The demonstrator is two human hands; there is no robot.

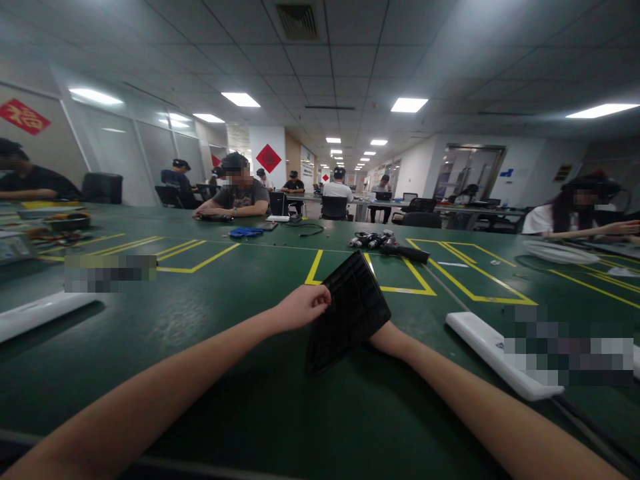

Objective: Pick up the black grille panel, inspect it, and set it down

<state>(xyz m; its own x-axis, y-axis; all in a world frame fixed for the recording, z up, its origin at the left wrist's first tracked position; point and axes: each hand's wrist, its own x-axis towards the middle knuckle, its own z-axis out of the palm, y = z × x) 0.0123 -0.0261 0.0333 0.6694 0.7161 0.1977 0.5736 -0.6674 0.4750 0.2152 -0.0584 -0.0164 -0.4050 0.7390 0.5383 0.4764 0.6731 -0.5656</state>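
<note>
A black tray (354, 313) divided into a grid of small compartments is tilted up above the green table, its compartment side turned towards me. My right hand (388, 339) supports it from behind at the lower right; those fingers are hidden by the tray. At the tray's left side, my left hand (306, 307) is closed, with thumb and fingertips pinched together against or just in front of the compartments. Whatever sits in that pinch, if anything, is too small to make out.
Yellow tape (213, 259) marks rectangles on the green table (240, 413). A white power strip (493, 350) lies right, another white bar (47, 313) left. Beyond the tray are a bundle of dark cables (373, 240) and a blue item (246, 232). Several people sit around.
</note>
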